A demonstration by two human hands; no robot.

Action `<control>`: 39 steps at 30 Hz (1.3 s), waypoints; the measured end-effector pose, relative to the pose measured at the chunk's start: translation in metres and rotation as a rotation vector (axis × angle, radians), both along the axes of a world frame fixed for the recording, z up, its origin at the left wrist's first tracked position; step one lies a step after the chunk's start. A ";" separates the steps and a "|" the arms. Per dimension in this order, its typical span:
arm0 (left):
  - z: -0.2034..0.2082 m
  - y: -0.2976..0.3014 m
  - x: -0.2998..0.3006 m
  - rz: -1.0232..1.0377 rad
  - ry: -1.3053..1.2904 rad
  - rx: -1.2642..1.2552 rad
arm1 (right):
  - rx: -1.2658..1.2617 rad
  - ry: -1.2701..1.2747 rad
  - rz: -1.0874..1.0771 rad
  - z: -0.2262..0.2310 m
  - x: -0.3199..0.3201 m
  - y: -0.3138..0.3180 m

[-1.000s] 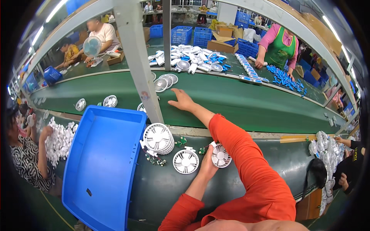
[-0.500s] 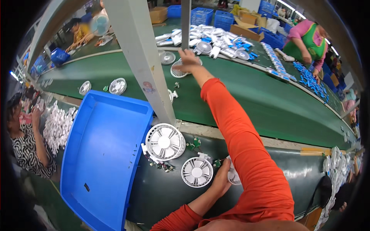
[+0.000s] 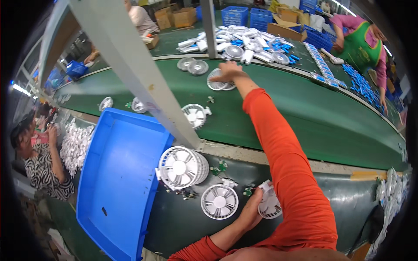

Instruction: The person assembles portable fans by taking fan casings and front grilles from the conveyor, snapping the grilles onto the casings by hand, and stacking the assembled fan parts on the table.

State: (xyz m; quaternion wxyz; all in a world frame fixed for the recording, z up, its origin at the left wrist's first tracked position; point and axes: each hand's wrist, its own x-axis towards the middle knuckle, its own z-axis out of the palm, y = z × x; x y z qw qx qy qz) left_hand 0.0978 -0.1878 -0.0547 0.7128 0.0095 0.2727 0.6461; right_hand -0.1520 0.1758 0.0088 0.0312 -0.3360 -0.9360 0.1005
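Note:
Low in the view, my left hand [image 3: 251, 209] is closed around the edge of a white fan head [image 3: 270, 203], partly hidden behind my right sleeve. Beside it on the dark bench lies another white fan head [image 3: 219, 201], blades up. My right arm stretches away across the green belt. There my right hand [image 3: 230, 71], fingers extended, is over two overlapping white round fan grilles [image 3: 215, 82] and seems to touch them. A stack of white fan heads [image 3: 180, 167] stands by the blue tray. Small green circuit boards [image 3: 248, 191] lie near my left hand.
The large blue tray [image 3: 122, 174] sits left, beside a grey metal post [image 3: 143, 82]. More grilles [image 3: 198, 67] and a fan head [image 3: 194, 115] lie on the green belt [image 3: 305, 117]. Beyond are piled white casings [image 3: 244, 39]. A co-worker in a green apron [image 3: 361, 45] stands far right.
The view has shifted slightly. My right hand has come down from spread fingers above the grilles to lie over them. The fan head in my left hand shows more now.

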 end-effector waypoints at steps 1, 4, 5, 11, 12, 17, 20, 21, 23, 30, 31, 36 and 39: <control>0.001 0.002 0.002 -0.019 -0.013 0.038 | -0.043 0.052 -0.024 -0.005 0.005 0.009; -0.004 -0.001 0.003 -0.025 -0.006 0.075 | -0.137 0.039 -0.057 -0.001 0.011 0.005; -0.006 -0.001 0.003 -0.035 -0.020 0.087 | -0.100 0.046 -0.039 0.000 0.013 0.004; 0.000 0.000 -0.002 0.028 0.031 0.170 | -0.080 -0.039 0.070 0.001 0.042 -0.021; -0.001 0.000 -0.003 0.030 0.021 0.170 | -0.097 -0.066 0.059 0.002 0.045 -0.026; -0.007 0.009 0.003 0.040 0.014 0.261 | -0.308 0.158 0.028 -0.013 0.106 -0.006; -0.013 0.005 -0.002 0.068 -0.015 0.273 | -0.504 0.212 0.036 -0.005 0.128 -0.047; -0.016 0.006 -0.002 0.082 -0.018 0.280 | -0.579 0.224 0.046 0.000 0.140 -0.062; -0.009 0.009 0.001 0.066 -0.031 0.304 | -0.564 0.275 0.029 -0.006 0.175 -0.054; -0.009 0.010 -0.005 0.127 -0.128 0.283 | -0.708 0.453 -0.189 0.012 0.310 -0.103; -0.008 0.010 -0.005 0.137 -0.141 0.307 | -0.700 0.465 -0.175 0.000 0.337 -0.104; -0.008 0.009 -0.010 0.126 -0.148 0.314 | -0.145 0.447 -0.217 -0.007 0.416 -0.172; -0.005 0.011 -0.007 0.109 -0.139 0.292 | 0.145 0.503 -0.140 -0.011 0.443 -0.194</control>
